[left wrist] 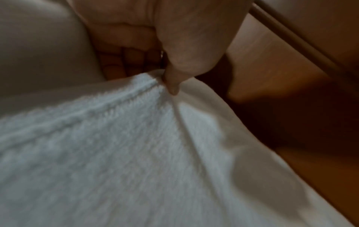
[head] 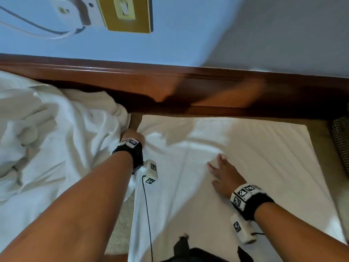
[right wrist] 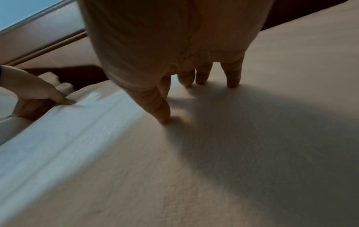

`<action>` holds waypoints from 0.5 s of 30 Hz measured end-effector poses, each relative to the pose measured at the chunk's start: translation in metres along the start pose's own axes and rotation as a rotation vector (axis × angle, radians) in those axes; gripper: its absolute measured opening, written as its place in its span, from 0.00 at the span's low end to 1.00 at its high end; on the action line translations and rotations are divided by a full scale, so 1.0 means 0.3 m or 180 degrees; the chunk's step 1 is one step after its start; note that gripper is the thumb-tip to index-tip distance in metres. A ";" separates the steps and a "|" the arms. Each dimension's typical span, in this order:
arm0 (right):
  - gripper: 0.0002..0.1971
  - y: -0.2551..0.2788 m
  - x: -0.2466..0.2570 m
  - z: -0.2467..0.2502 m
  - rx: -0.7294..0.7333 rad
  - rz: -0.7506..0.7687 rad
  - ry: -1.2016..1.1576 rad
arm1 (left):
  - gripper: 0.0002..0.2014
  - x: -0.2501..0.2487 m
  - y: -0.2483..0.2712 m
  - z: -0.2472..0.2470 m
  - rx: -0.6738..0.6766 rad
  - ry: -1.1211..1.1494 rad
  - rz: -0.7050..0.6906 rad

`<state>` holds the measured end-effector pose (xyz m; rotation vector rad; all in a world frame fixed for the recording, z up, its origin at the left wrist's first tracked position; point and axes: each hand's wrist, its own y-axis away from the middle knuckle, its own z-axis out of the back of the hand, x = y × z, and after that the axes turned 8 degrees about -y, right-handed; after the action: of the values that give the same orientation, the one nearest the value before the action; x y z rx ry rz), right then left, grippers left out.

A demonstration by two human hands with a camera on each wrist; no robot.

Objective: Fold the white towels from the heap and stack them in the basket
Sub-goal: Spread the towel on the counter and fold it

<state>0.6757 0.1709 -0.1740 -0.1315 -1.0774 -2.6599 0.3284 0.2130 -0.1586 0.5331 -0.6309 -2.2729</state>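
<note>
A white towel (head: 236, 148) lies spread out flat in front of me, its far edge near the wooden board. My left hand (head: 132, 136) pinches the towel's far left edge; in the left wrist view the thumb (left wrist: 174, 79) and curled fingers hold the hem of the towel (left wrist: 126, 138). My right hand (head: 222, 173) lies flat with straight, spread fingers on the middle of the towel, and its fingertips (right wrist: 165, 118) press the towel (right wrist: 194, 169). The heap of white towels (head: 47, 138) lies crumpled at the left. A dark woven basket (head: 340, 142) shows at the right edge.
A brown wooden board (head: 188, 87) runs along the far side, under a pale blue wall (head: 179, 35). A brass switch plate (head: 126, 14) and a cable (head: 28, 25) are on the wall. Beige surface (head: 120, 224) shows beside the towel's left edge.
</note>
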 end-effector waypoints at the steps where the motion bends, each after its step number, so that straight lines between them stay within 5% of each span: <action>1: 0.36 0.001 0.004 -0.001 0.0044 -0.0015 0.0048 | 0.17 0.001 0.003 -0.008 -0.0058 0.0031 0.0005; 7: 0.43 0.044 0.067 0.024 0.0264 -0.0159 -0.0022 | 0.25 0.046 0.222 -0.063 -0.0114 0.0381 -0.0325; 12: 0.38 0.183 0.164 -0.042 0.0313 0.0054 -0.0317 | 0.26 0.308 0.443 -0.227 0.0279 0.0071 -0.0087; 15: 0.36 0.293 0.175 -0.148 0.0405 0.0270 -0.0406 | 0.33 0.461 0.581 -0.301 0.0254 -0.0389 -0.0653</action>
<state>0.6506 0.0684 -0.1375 -0.3181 -1.2477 -2.5286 0.3756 -0.0225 -0.1565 0.5207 -0.7601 -2.4962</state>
